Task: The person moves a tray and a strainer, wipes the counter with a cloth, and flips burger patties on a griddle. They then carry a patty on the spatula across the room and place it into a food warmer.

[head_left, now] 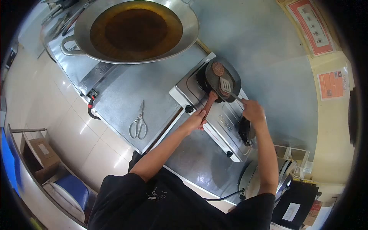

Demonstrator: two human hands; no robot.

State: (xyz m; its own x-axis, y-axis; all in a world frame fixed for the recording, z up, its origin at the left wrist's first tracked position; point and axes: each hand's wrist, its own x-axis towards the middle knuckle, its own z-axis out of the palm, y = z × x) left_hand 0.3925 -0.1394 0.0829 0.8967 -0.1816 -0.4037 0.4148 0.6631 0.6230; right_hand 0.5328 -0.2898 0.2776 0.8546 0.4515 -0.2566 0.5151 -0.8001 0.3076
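Note:
My left hand [195, 120] is wrapped round the brown handle [209, 103] of a dark frying pan [232, 75], which sits on the left burner of a two-burner gas stove [214, 111]. Two browned patties lie in the pan. One patty [218, 69] is toward the far side, in plain view. The other patty [223, 92] is partly covered by the slotted head of a metal spatula [225, 84]. Closed around the spatula's handle is my right hand [253, 111], above the stove's right half.
A large wok [78, 38] with dark oil stands at the upper left. Scissors [138, 125] lie on the metal counter [115, 103]. Beside my right forearm, a second pan [247, 132] rests on the right burner. A round appliance [251, 178] with a cable stands at the lower right.

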